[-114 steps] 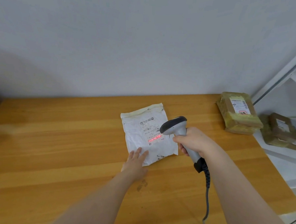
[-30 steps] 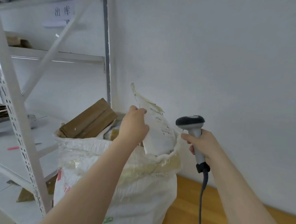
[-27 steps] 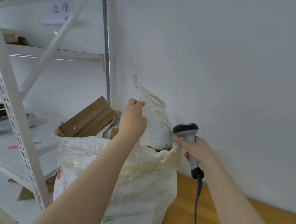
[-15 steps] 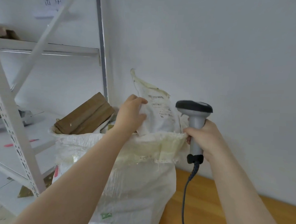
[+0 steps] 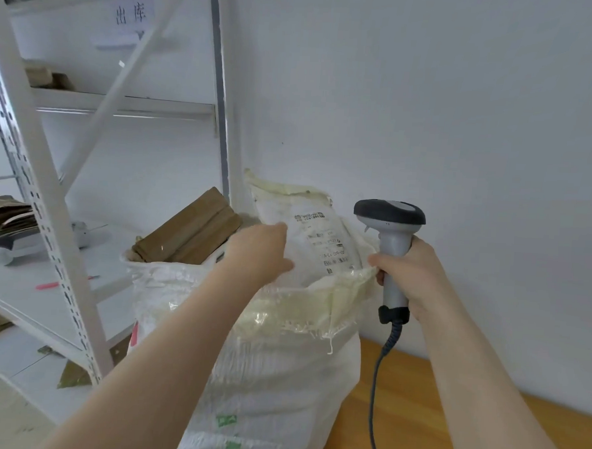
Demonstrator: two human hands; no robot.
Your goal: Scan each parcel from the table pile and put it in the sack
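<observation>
Left grip (image 5: 258, 253) pinches the white parcel (image 5: 318, 239) by its left edge. The parcel stands upright in the mouth of the sack (image 5: 279, 378), its lower part behind the rim, near a brown box (image 5: 187, 234) that pokes out of the top. Right grip (image 5: 412, 275) is wrapped round the handle of the scanner (image 5: 389, 213), one fingertip touching the sack rim. I judge this the drop-in step. The sack looks full, so next I should push the parcel down before letting go, then go to the desk (image 5: 414, 419) for another
</observation>
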